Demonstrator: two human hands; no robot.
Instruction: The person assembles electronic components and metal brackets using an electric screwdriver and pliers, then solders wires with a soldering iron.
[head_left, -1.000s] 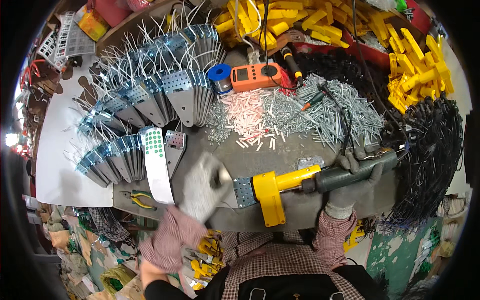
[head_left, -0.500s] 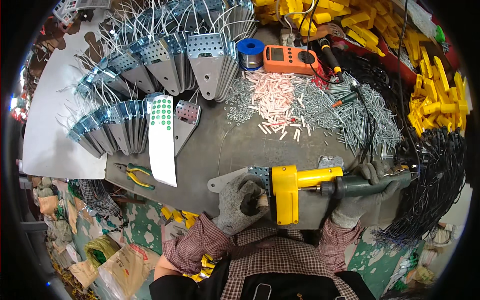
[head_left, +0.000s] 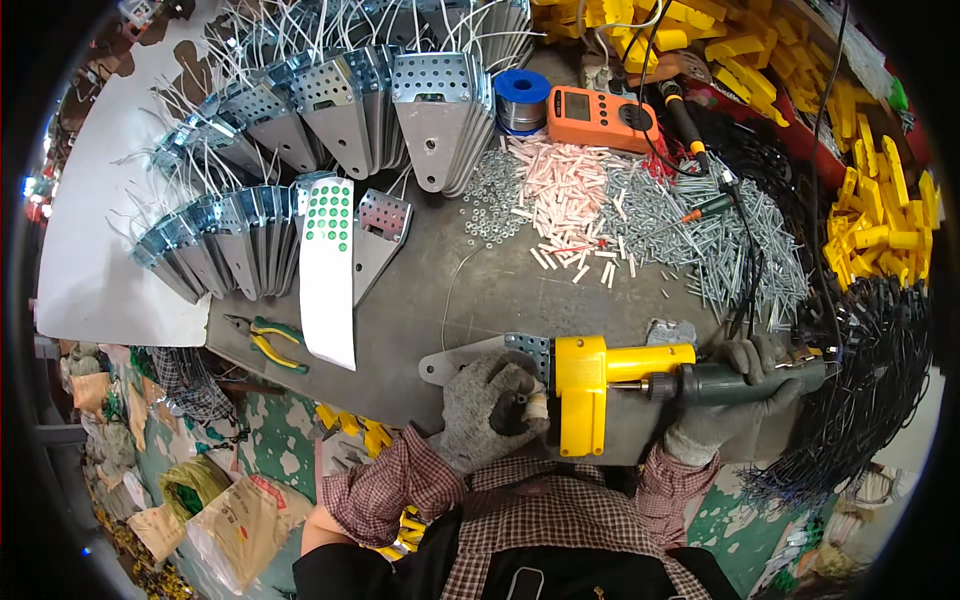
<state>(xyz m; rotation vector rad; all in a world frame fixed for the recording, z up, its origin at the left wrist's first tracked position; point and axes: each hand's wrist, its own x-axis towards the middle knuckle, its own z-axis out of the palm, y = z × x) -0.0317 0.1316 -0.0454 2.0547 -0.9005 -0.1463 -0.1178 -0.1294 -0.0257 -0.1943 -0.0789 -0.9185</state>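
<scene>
My left hand (head_left: 490,412), in a grey work glove, is closed round a flat grey metal bracket (head_left: 455,360) with a perforated bluish end. That end meets a bright yellow plastic housing (head_left: 582,408), which has a yellow arm (head_left: 650,358) pointing right. From the right, my gloved right hand (head_left: 735,410) grips a dark green electric screwdriver (head_left: 725,388) lying almost level. Its bit (head_left: 630,386) reaches the right side of the housing, below the arm; whether a screw sits at the tip, I cannot tell.
Stacked metal brackets with white wires (head_left: 432,120) fill the back left. Behind the work lie loose screws (head_left: 740,255), pink-white sleeves (head_left: 565,185), nuts (head_left: 490,200), a solder spool (head_left: 521,100) and an orange meter (head_left: 600,120). Pliers (head_left: 270,345) and a sticker sheet (head_left: 328,300) lie left; black cables (head_left: 850,390) hang right.
The whole view has shifted slightly, so things appear a little farther right. Both hands keep their grips, and the screwdriver bit stays at the yellow housing.
</scene>
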